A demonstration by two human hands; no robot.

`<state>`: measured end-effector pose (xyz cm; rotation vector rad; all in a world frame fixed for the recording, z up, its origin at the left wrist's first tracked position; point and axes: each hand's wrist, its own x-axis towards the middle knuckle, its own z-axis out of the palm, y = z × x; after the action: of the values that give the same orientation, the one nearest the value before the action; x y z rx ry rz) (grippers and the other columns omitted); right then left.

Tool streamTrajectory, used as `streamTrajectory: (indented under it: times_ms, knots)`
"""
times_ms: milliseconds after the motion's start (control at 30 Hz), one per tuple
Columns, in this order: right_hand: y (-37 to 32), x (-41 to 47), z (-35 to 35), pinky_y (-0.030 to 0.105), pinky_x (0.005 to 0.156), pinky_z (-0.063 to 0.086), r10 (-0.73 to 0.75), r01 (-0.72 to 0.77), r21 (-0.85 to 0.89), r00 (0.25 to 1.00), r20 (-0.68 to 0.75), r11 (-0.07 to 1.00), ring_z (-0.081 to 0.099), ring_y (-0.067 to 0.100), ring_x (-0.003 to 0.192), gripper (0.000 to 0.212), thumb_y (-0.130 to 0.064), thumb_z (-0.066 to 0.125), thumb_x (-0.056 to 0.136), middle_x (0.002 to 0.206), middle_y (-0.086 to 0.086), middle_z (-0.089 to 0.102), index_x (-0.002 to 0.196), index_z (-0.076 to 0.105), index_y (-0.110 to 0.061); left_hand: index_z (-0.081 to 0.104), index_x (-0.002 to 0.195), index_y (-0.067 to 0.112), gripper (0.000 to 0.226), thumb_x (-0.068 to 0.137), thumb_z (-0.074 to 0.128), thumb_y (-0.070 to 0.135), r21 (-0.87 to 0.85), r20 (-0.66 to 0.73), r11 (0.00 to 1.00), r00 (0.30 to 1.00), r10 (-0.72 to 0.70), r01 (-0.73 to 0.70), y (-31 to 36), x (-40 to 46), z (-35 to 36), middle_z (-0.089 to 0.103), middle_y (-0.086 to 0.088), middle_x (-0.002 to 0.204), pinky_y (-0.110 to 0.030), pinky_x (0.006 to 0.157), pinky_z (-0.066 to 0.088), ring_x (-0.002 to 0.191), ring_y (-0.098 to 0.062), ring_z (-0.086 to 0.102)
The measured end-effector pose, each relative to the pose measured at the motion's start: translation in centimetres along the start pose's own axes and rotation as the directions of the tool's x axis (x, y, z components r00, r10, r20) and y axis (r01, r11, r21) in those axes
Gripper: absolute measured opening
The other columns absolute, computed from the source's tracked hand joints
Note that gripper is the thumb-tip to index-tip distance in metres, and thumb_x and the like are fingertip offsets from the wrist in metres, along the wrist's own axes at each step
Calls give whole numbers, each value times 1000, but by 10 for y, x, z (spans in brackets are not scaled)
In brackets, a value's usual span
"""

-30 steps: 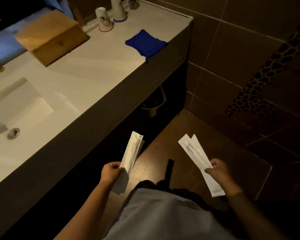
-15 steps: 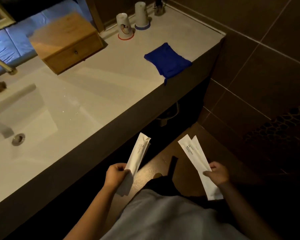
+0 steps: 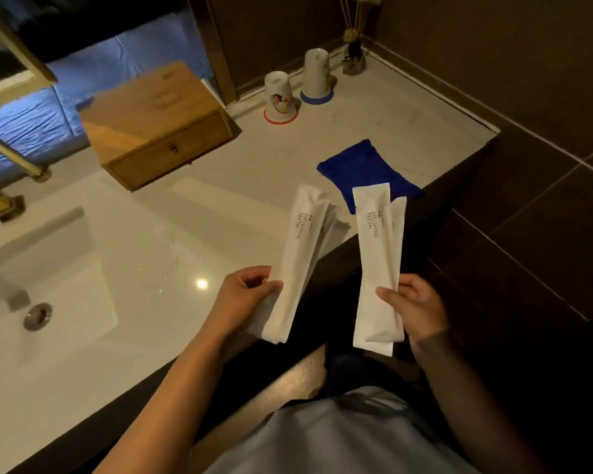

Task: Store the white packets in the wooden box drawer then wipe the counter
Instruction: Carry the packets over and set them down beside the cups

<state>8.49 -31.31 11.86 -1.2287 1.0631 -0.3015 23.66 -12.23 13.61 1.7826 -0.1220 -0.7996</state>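
I'm seeing both hands, left hand [image 3: 245,299] and right hand [image 3: 415,307], lifting their clutched packets [image 3: 300,261] up over the counter [image 3: 220,200], nearing the still-closed drawer [image 3: 172,150].

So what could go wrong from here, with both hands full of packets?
1. The drawer is shut and both the left hand and right hand hold packets, so opening it may mean a one-handed fumble.
2. Each hand seems to hold several loosely fanned packets; one could slip toward the sink.
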Motion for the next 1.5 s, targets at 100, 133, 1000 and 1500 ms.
streamTrajectory:
  times_ms: [100,133,1000,1500]
  knots:
    - [-35,30,27,23,61,48,-9,3,84,997,77,996,64,13,78,18,0,67,78,86,1,67,90,58,-12,75,74,26,25,80,65,5,-21,-49,1000,999,-9,7,33,36,-10,74,6,80,-28,74,55,77,-13,68]
    - [-46,43,36,23,62,48,-5,-5,109,996,90,994,64,13,79,20,-1,67,78,87,1,67,93,58,-10,74,78,25,22,81,65,6,-25,-63,1000,998,-15,13,44,48,-13,74,3,85,-30,75,55,82,-16,68]
    - [-144,254,151,51,91,51,202,-195,-135,979,39,971,64,41,92,19,-3,58,84,89,30,66,80,59,16,60,100,19,18,83,63,12,623,139,781,988,-60,-40,164,345,28,58,-1,103,-28,88,39,105,-20,53]
    - [-140,280,134,54,114,13,-322,597,-773,704,633,-215,-1,34,145,72,-58,41,87,159,9,3,145,5,-37,-6,146,40,65,90,20,61,906,289,243,926,244,-346,84,266,33,-15,1,159,-50,116,0,145,-21,-16]
